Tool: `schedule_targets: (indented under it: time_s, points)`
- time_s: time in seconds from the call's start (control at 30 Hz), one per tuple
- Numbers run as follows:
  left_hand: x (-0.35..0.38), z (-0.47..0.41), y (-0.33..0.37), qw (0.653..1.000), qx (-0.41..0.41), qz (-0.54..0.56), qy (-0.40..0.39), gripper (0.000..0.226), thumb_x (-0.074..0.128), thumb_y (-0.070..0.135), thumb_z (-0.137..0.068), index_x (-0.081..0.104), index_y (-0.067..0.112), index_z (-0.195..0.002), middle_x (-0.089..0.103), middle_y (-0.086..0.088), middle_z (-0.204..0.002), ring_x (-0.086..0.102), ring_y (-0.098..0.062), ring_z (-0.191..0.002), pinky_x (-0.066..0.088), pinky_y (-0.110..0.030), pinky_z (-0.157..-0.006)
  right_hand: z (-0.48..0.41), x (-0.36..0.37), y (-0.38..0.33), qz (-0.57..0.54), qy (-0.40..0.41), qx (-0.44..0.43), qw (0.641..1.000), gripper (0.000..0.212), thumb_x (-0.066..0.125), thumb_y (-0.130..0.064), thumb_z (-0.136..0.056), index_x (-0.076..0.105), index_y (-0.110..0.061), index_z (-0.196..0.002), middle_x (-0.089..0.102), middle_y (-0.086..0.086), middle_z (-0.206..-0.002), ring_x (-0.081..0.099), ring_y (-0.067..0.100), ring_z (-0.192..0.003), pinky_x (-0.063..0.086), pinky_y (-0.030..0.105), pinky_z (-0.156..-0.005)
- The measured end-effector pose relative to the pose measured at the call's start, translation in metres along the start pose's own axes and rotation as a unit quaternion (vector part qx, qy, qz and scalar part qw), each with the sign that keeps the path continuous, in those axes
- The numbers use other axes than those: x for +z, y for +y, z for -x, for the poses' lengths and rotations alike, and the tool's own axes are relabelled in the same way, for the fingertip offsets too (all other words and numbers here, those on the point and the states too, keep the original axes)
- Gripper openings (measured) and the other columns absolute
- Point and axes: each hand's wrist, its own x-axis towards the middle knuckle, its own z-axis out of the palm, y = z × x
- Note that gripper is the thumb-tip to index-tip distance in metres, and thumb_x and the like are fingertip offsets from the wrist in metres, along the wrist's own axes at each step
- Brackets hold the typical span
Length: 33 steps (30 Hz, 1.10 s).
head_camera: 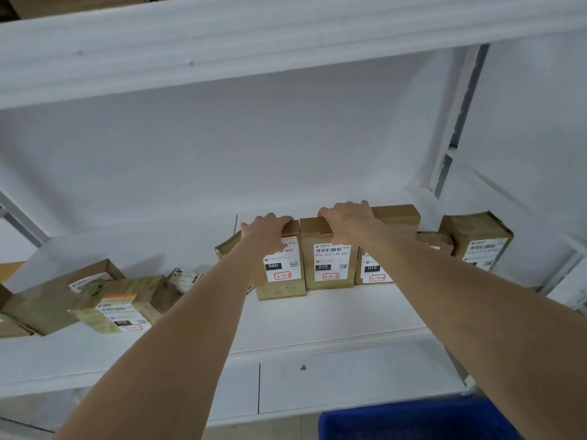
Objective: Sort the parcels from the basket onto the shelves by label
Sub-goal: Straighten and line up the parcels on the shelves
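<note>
1. One taped parcel [111, 308] lies tilted, well left of the 3-3-7 box [328, 271].
2. Left hand [265, 228] grips the top of the 3-3-6 box [281, 274], touching its left side.
3. Right hand [347, 222] grips the 3-3-7 box's top; it stands upright on the shelf [317, 315].
4. Blue basket [413, 420] sits below, to its right.

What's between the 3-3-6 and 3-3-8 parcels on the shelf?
Head view: the 3-3-7 parcel, upright, with the right hand gripping its top; the left hand grips the 3-3-6 parcel.

brown parcels [328, 252], white shelf [333, 315], blue basket [413, 420]
</note>
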Motion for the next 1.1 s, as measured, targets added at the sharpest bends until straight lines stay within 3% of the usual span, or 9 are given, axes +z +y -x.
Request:
schedule_targets:
  time_s: [0.13, 0.27, 0.33, 0.4, 0.5, 0.63, 0.73, 0.83, 1.1]
  points:
    - [-0.005, 0.007, -0.016, 1.000, -0.001, -0.015, -0.014, 0.094, 0.072, 0.024, -0.079, 0.011, 0.028, -0.150, 0.035, -0.007, -0.143, 0.037, -0.028, -0.130, 0.036, -0.046, -0.104, 0.001, -0.005, -0.007, -0.017, -0.003, -0.022, 1.000, 0.090, 0.069, -0.057, -0.076, 0.025, -0.026, -0.148, 0.039, 0.007, -0.142, 0.034, 0.030, -0.134, 0.020, 0.057, -0.110]
    - [-0.012, 0.014, -0.061, 0.997, -0.078, -0.010, 0.007, 0.076, 0.066, 0.024, -0.083, 0.021, 0.014, -0.144, 0.039, -0.014, -0.134, 0.041, -0.031, -0.124, 0.044, -0.044, -0.097, -0.002, -0.018, -0.037, -0.074, 0.085, -0.088, 0.990, 0.097, 0.065, -0.066, -0.073, 0.022, -0.025, -0.150, 0.030, 0.005, -0.151, 0.020, 0.027, -0.143, 0.009, 0.055, -0.117]
    - [-0.005, 0.017, -0.077, 0.995, -0.102, 0.005, -0.001, 0.062, 0.058, 0.024, -0.089, 0.025, 0.011, -0.140, 0.040, -0.015, -0.132, 0.042, -0.031, -0.122, 0.046, -0.045, -0.095, -0.009, -0.019, -0.063, -0.074, 0.087, -0.115, 0.987, 0.096, 0.065, -0.066, -0.074, 0.023, -0.024, -0.149, 0.031, 0.004, -0.151, 0.017, 0.026, -0.144, 0.007, 0.054, -0.117]
    - [0.010, 0.014, -0.084, 0.994, -0.109, 0.019, -0.015, 0.062, 0.060, 0.023, -0.087, 0.026, 0.012, -0.138, 0.042, -0.013, -0.129, 0.044, -0.030, -0.121, 0.046, -0.043, -0.092, -0.015, -0.013, -0.089, -0.060, 0.075, -0.131, 0.987, 0.095, 0.066, -0.064, -0.074, 0.024, -0.023, -0.148, 0.032, 0.004, -0.150, 0.018, 0.026, -0.144, 0.008, 0.055, -0.117]
    - [0.034, 0.002, -0.087, 0.993, -0.095, 0.065, -0.033, 0.060, 0.062, 0.023, -0.083, 0.030, 0.015, -0.133, 0.046, -0.010, -0.125, 0.048, -0.029, -0.117, 0.046, -0.042, -0.088, -0.027, -0.001, -0.113, -0.038, 0.068, -0.112, 0.991, 0.086, 0.068, -0.058, -0.076, 0.030, -0.022, -0.144, 0.039, 0.004, -0.143, 0.032, 0.027, -0.135, 0.020, 0.051, -0.113]
    - [0.061, -0.015, -0.096, 0.995, -0.070, 0.066, -0.037, 0.078, 0.064, 0.030, -0.083, 0.019, 0.020, -0.145, 0.043, -0.008, -0.134, 0.043, -0.028, -0.125, 0.044, -0.042, -0.093, -0.035, 0.003, -0.122, -0.030, 0.082, -0.086, 0.992, 0.063, 0.066, -0.047, -0.083, 0.042, -0.021, -0.135, 0.053, 0.000, -0.125, 0.049, 0.023, -0.116, 0.039, 0.038, -0.088]
    - [0.064, -0.021, -0.108, 0.998, -0.064, 0.007, -0.017, 0.058, 0.059, 0.023, -0.087, 0.036, 0.016, -0.140, 0.036, -0.008, -0.133, 0.038, -0.027, -0.124, 0.047, -0.039, -0.089, -0.036, 0.001, -0.125, -0.026, 0.090, -0.074, 0.993, 0.057, 0.068, -0.043, -0.083, 0.046, -0.020, -0.130, 0.056, 0.000, -0.117, 0.055, 0.023, -0.106, 0.037, 0.032, -0.072]
    - [0.062, -0.021, -0.122, 0.999, -0.042, -0.006, -0.011, 0.050, 0.053, 0.006, -0.088, 0.041, 0.016, -0.135, 0.038, -0.009, -0.126, 0.042, -0.028, -0.118, 0.049, -0.036, -0.084, -0.036, 0.001, -0.129, -0.018, 0.091, -0.054, 0.994, 0.054, 0.069, -0.036, -0.082, 0.047, -0.019, -0.128, 0.057, 0.000, -0.114, 0.058, 0.023, -0.104, 0.039, 0.031, -0.071]
    - [0.063, 0.003, -0.129, 0.999, -0.036, -0.021, 0.017, 0.046, 0.046, -0.004, -0.088, 0.044, 0.018, -0.129, 0.043, -0.010, -0.121, 0.048, -0.029, -0.112, 0.047, -0.035, -0.081, -0.030, 0.004, -0.137, -0.002, 0.078, -0.014, 0.997, 0.049, 0.066, -0.023, -0.084, 0.044, -0.018, -0.128, 0.053, 0.004, -0.119, 0.054, 0.025, -0.111, 0.035, 0.035, -0.078]
